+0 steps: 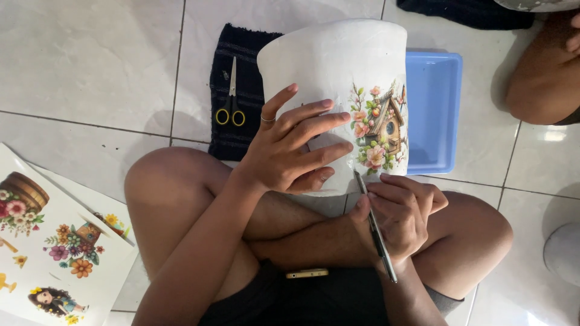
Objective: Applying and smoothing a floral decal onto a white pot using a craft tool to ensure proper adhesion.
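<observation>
A person sits cross-legged on a tiled floor with a white pot [329, 72] tipped on its side over their knees. Far left of the pot lies a sheet of floral stickers [51, 241]; nearer left, small yellow-handled scissors [230, 99] rest on a dark cloth [226, 130]. The left hand [290, 148] spreads its fingers flat against the pot, seemingly to steady it. The pot bears a birdhouse-and-flowers picture [379, 124]. Just below it, the right hand [402, 214] pinches a thin pen-like tool [374, 226], tip touching the pot's edge. A blue tray [438, 111] sits behind, to the right.

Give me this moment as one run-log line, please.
left hand: steadies white pot | right hand: holds brush near birdhouse decal
</observation>
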